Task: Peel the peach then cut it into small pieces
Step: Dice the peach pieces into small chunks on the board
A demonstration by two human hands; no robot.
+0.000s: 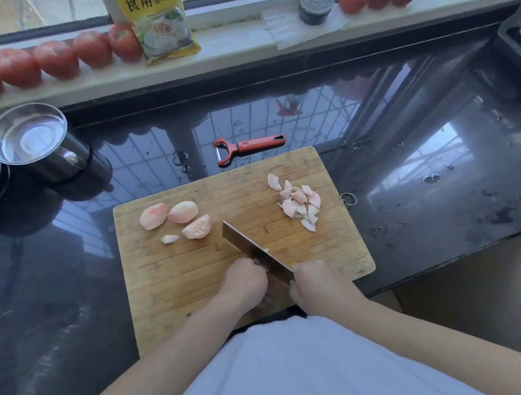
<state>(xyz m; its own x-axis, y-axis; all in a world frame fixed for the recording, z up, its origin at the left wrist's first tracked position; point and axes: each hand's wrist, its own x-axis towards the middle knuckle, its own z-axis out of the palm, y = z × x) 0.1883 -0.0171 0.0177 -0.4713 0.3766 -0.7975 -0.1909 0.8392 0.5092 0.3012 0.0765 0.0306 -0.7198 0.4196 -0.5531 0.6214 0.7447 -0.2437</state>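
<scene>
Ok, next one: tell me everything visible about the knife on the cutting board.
The knife is a broad cleaver-style blade, apparently steel, dull grey with a bright spine. It slants from near the right hand, which grips its hidden handle, up and left over the wooden cutting board. The left hand sits against the blade's left side, over something dark that cannot be made out.

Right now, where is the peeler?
In the head view the red peeler lies flat on the dark countertop, just beyond the far edge of the wooden cutting board, roughly centred, with its blade end pointing left.
</scene>
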